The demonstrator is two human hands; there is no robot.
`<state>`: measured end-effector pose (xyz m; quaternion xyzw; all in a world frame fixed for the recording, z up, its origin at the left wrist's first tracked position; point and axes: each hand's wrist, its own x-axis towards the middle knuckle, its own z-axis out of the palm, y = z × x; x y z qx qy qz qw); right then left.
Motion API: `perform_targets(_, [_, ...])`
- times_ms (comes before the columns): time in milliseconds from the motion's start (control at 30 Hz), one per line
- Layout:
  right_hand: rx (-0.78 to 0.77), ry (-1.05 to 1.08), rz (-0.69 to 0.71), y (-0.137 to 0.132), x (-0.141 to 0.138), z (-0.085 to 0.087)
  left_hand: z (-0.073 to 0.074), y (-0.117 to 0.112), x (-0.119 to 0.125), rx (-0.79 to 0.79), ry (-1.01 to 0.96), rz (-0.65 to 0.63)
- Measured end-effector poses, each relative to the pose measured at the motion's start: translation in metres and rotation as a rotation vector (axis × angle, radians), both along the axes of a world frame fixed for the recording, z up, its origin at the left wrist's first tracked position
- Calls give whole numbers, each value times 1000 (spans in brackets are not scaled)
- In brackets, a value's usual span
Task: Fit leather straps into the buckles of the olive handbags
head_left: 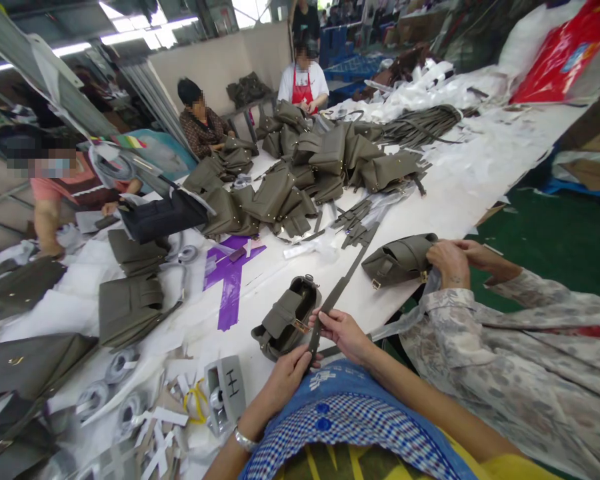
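An olive-green handbag (285, 319) lies open on the white table (460, 193) right in front of me. A long olive strap (341, 288) runs from it toward the far right. My left hand (286, 380) pinches the near end of that strap, fingers closed. My right hand (341, 331) grips the same strap a little higher, beside the bag's brass clasp. A silver bracelet sits on my left wrist.
To my right a co-worker's hand (449, 261) holds another olive bag (399, 260). A heap of olive bags (300, 180) fills the table's middle, with a strap bundle (420, 123) behind. Purple tape (230, 277), a grey tape dispenser (225, 390) and paper scraps lie near me. Three people sit opposite.
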<state>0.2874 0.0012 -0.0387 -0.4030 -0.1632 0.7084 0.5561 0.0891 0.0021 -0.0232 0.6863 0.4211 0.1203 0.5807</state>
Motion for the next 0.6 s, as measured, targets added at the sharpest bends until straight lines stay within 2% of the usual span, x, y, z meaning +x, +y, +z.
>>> perform_targets(133, [-58, 78, -57, 16, 17, -6, -10, -8, -24, 121, 126, 196])
perform_targets(233, [-89, 128, -71, 28, 30, -13, -21, -17, -45, 230, 274, 191])
perform_targets(300, [-108, 157, -63, 34, 35, -18, -28, -21, -51, 293, 325, 197])
perform_targets(433, [-110, 204, -36, 45, 40, -25, -38, -23, -45, 348, 385, 208])
perform_targets(500, [-103, 221, -20, 51, 43, -28, -39, -22, -38, 360, 431, 219])
perform_targets(600, [-102, 224, 18, 57, 48, -32, -35, -20, -25, 381, 469, 301])
